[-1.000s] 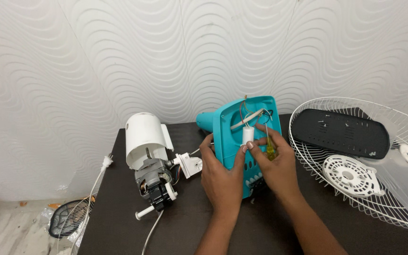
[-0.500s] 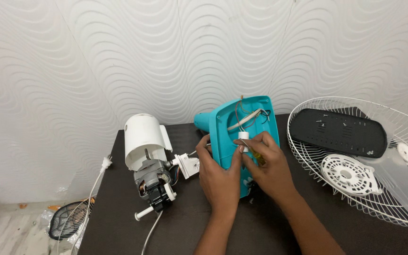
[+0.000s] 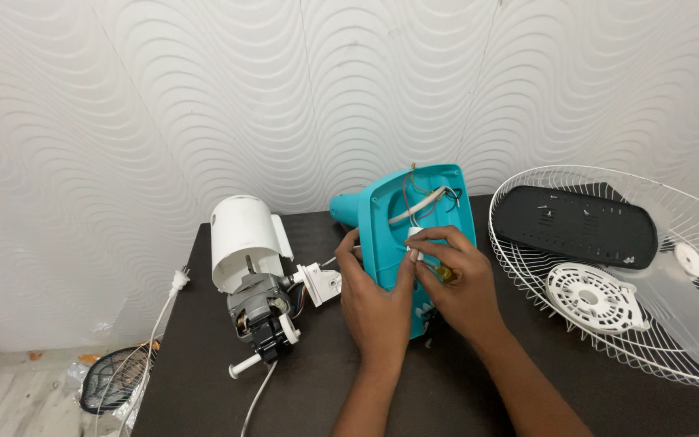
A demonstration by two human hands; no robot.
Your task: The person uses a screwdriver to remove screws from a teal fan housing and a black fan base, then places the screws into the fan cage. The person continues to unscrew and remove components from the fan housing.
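A teal fan housing [image 3: 438,212] stands tilted on the dark table [image 3: 204,388], its open inside with loose wires facing me. My left hand [image 3: 374,303] grips the housing's left edge. My right hand [image 3: 459,287] is closed over a yellow-handled screwdriver [image 3: 446,273]. Its fingertips rest on a small white cylinder [image 3: 414,236] inside the housing. The lower part of the housing is hidden behind both hands.
A fan motor [image 3: 259,311] with a white cover [image 3: 243,239] lies to the left, and a white plug [image 3: 178,280] hangs off the table edge. At right is a white wire guard [image 3: 689,356] holding a black plate [image 3: 584,226], a white disc [image 3: 596,295] and a translucent blade [image 3: 677,303]. A mesh racket [image 3: 115,380] lies on the floor.
My right hand has moved left and up from the housing's right side, onto the white cylinder. My left hand keeps its hold on the housing.
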